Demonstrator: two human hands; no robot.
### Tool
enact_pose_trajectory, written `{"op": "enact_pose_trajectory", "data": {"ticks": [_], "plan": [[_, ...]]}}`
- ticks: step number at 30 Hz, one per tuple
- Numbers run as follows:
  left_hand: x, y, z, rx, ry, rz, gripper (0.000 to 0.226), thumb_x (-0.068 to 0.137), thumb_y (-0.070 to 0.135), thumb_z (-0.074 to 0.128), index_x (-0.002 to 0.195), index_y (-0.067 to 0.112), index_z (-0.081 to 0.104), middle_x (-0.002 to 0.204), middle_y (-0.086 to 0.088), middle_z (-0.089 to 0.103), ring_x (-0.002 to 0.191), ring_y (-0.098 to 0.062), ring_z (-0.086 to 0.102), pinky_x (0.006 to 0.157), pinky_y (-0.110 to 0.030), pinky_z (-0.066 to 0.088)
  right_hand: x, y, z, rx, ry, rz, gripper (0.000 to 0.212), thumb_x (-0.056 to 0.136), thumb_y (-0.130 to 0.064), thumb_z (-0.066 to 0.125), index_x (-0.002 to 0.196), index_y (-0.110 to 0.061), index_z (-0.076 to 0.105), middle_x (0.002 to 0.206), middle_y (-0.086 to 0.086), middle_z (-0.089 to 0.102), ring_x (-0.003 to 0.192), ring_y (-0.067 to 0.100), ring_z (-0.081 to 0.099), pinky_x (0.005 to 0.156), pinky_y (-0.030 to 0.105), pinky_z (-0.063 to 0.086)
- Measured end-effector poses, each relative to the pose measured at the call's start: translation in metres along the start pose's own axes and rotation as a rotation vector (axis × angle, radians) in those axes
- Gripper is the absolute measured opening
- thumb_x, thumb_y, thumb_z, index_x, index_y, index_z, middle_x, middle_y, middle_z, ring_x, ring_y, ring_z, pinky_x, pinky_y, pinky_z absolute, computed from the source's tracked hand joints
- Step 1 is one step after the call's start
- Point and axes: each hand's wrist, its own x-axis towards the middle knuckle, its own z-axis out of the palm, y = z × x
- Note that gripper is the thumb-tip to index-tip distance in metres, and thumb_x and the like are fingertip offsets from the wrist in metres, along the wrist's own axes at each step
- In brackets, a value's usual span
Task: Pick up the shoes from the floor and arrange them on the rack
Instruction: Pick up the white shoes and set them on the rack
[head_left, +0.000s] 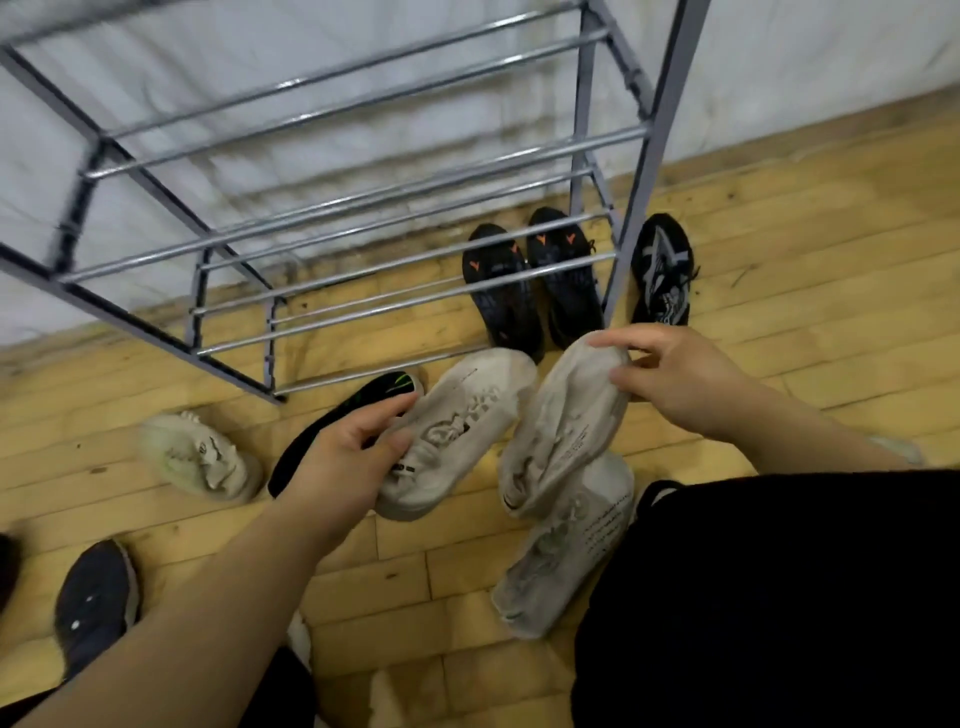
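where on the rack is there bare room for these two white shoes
The rack rails are bare left of the black orange-marked pair at the right end. The floor in front is crowded: cream shoe, black green-marked shoe, another white shoe.

The shoe rack (363, 208) stands on the floor (805, 249) against the wall (311, 52). A pair of sneakers (530, 280) sits under its lowest rails at the right end, and a single sneaker (664, 270) lies just outside the rack's right front leg. In front of the rack, the left hand (337, 462) holds one sneaker (457, 431) sole up, and the right hand (675, 379) holds another (561, 426) beside it, to its right. A third sneaker (566, 551) lies on the floor below the right-hand one. Left of the left hand lie a slipper (337, 426) and, farther left, a sneaker on its side (202, 457). Another shoe (93, 603) lies near the lower left corner.
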Motion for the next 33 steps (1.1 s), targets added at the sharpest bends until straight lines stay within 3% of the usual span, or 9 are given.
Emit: {"op": "enact_pose_trajectory", "data": {"ticks": [5, 7, 10, 13, 15, 18, 23, 29, 33], "plan": [[-0.052, 0.060, -0.029, 0.187, 0.051, 0.150, 0.023, 0.099, 0.027, 0.069, 0.108, 0.048, 0.071, 0.117, 0.028, 0.067, 0.105, 0.009, 0.065, 0.095, -0.024, 0.055, -0.038, -0.111, -0.031, -0.199, -0.052, -0.165, 0.047, 0.096, -0.013, 0.069, 0.108, -0.058, 0.073, 0.126, -0.014, 0.066, 0.108, 0.027, 0.071, 0.090, 0.052, 0.060], [-0.076, 0.092, -0.048, 0.258, 0.062, 0.195, 0.019, 0.097, 0.030, 0.071, 0.106, 0.046, 0.074, 0.114, 0.026, 0.068, 0.102, 0.004, 0.067, 0.091, -0.025, 0.055, -0.057, -0.165, -0.037, -0.254, -0.078, -0.262, 0.044, 0.095, -0.010, 0.070, 0.107, -0.052, 0.075, 0.120, -0.023, 0.066, 0.105, 0.003, 0.069, 0.089, 0.033, 0.060], [-0.117, 0.142, -0.083, 0.380, 0.071, 0.275, 0.018, 0.099, 0.032, 0.069, 0.111, 0.044, 0.074, 0.098, 0.023, 0.069, 0.073, 0.002, 0.067, 0.060, -0.010, 0.049, -0.094, -0.248, -0.034, -0.285, -0.129, -0.394, 0.040, 0.096, -0.005, 0.068, 0.113, -0.040, 0.076, 0.124, -0.024, 0.065, 0.093, -0.018, 0.064, 0.073, 0.010, 0.053], [-0.150, 0.176, -0.116, 0.378, 0.105, 0.383, 0.019, 0.097, 0.032, 0.072, 0.111, 0.044, 0.075, 0.103, 0.018, 0.076, 0.090, -0.009, 0.075, 0.081, -0.031, 0.062, -0.125, -0.314, -0.018, -0.322, -0.140, -0.521, 0.046, 0.096, -0.005, 0.067, 0.104, -0.049, 0.077, 0.122, -0.029, 0.066, 0.103, -0.012, 0.064, 0.085, 0.016, 0.055], [-0.167, 0.184, -0.133, 0.312, 0.139, 0.431, 0.022, 0.096, 0.027, 0.074, 0.114, 0.040, 0.077, 0.115, 0.021, 0.073, 0.101, -0.006, 0.073, 0.091, -0.034, 0.060, -0.138, -0.343, -0.004, -0.330, -0.123, -0.593, 0.049, 0.096, -0.005, 0.066, 0.101, -0.053, 0.075, 0.117, -0.033, 0.066, 0.107, -0.013, 0.062, 0.090, 0.015, 0.051], [-0.182, 0.183, -0.146, 0.200, 0.188, 0.505, 0.026, 0.096, 0.028, 0.073, 0.115, 0.046, 0.074, 0.119, 0.028, 0.068, 0.100, 0.012, 0.067, 0.083, -0.017, 0.055, -0.150, -0.358, 0.019, -0.246, -0.083, -0.666, 0.050, 0.098, -0.006, 0.066, 0.101, -0.056, 0.074, 0.115, -0.036, 0.066, 0.110, -0.014, 0.061, 0.094, 0.015, 0.051], [-0.185, 0.182, -0.146, 0.134, 0.176, 0.546, 0.032, 0.100, 0.025, 0.068, 0.123, 0.047, 0.068, 0.121, 0.019, 0.069, 0.102, 0.013, 0.066, 0.080, -0.004, 0.048, -0.153, -0.334, 0.042, -0.045, 0.041, -0.652, 0.042, 0.097, -0.010, 0.067, 0.108, -0.050, 0.076, 0.114, -0.028, 0.073, 0.109, -0.006, 0.067, 0.103, 0.035, 0.054], [-0.184, 0.183, -0.141, 0.142, 0.305, 0.547, 0.030, 0.103, 0.030, 0.063, 0.129, 0.044, 0.069, 0.113, 0.022, 0.070, 0.091, 0.010, 0.066, 0.067, 0.000, 0.044, -0.154, -0.331, 0.045, -0.016, 0.092, -0.630, 0.052, 0.093, -0.013, 0.074, 0.127, -0.051, 0.064, 0.109, -0.015, 0.075, 0.097, 0.019, 0.074, 0.095, 0.043, 0.058], [-0.184, 0.189, -0.139, 0.051, 0.343, 0.608, 0.033, 0.104, 0.028, 0.059, 0.130, 0.048, 0.063, 0.119, 0.022, 0.067, 0.088, 0.020, 0.062, 0.069, 0.002, 0.044, -0.147, -0.338, 0.056, 0.069, 0.093, -0.627, 0.054, 0.087, -0.015, 0.080, 0.130, -0.044, 0.063, 0.103, -0.002, 0.078, 0.096, 0.017, 0.075, 0.097, 0.046, 0.057]]}}
